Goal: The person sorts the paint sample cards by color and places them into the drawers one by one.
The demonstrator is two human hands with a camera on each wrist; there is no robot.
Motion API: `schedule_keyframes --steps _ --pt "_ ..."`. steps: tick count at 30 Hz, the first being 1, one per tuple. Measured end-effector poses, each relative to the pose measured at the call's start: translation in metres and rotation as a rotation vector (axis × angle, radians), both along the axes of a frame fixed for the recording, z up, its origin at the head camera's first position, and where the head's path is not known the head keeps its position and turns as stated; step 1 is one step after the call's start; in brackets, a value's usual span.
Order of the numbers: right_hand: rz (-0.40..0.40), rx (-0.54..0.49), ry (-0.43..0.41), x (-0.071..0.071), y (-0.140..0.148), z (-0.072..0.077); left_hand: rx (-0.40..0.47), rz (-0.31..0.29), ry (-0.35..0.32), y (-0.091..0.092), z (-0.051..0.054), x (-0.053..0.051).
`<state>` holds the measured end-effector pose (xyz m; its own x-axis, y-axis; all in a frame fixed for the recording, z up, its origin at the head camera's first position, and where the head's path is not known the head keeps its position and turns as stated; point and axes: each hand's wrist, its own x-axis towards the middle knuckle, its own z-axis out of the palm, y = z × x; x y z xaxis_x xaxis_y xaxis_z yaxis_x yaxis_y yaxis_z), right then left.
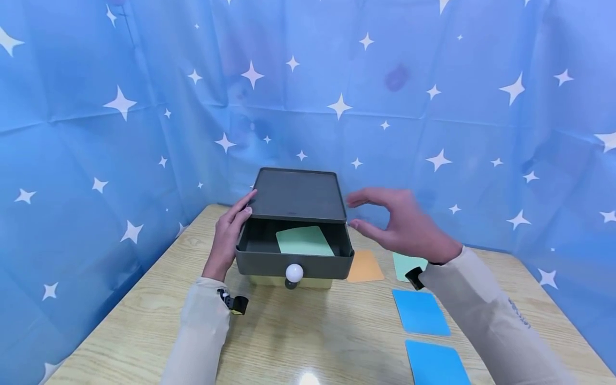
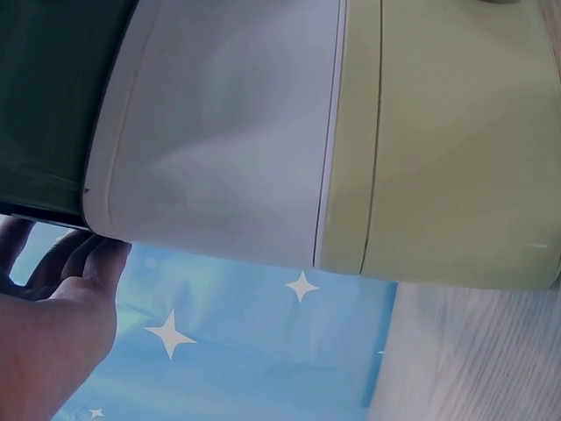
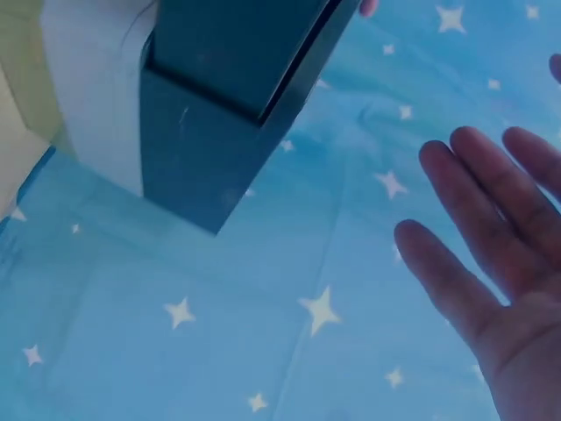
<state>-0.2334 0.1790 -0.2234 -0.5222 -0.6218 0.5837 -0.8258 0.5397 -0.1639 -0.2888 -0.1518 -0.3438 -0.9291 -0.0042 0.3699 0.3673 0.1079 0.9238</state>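
A stacked drawer box has a dark grey top, with white and pale yellow tiers below it in the left wrist view. Its dark top drawer is pulled out, and a pale green card lies inside. A round white knob sits on the drawer's front. My left hand rests against the box's left side, fingers extended along the upper edge. To the right of the box, my right hand is raised in the air with fingers spread, apart from the box and holding nothing.
On the wooden table, right of the box, lie an orange card, another green card and two blue cards, one farther and one nearer. A blue star-patterned curtain surrounds the table behind and at the sides.
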Motion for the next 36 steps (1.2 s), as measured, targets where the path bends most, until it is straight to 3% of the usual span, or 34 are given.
schedule_keyframes --steps 13,19,28,36 --pt "-0.127 0.035 -0.04 -0.013 0.034 -0.016 -0.005 0.004 0.004 0.001 0.0 -0.002" --pt "-0.186 0.071 -0.141 -0.017 0.044 -0.027 -0.001 0.0 0.003 0.001 0.0 -0.002" --pt "-0.302 0.144 -0.246 -0.031 0.064 -0.062 0.009 -0.002 0.005 0.001 -0.002 -0.003" --pt "-0.332 0.183 -0.332 -0.05 0.081 -0.098 0.012 0.006 -0.006 -0.002 0.0 -0.003"
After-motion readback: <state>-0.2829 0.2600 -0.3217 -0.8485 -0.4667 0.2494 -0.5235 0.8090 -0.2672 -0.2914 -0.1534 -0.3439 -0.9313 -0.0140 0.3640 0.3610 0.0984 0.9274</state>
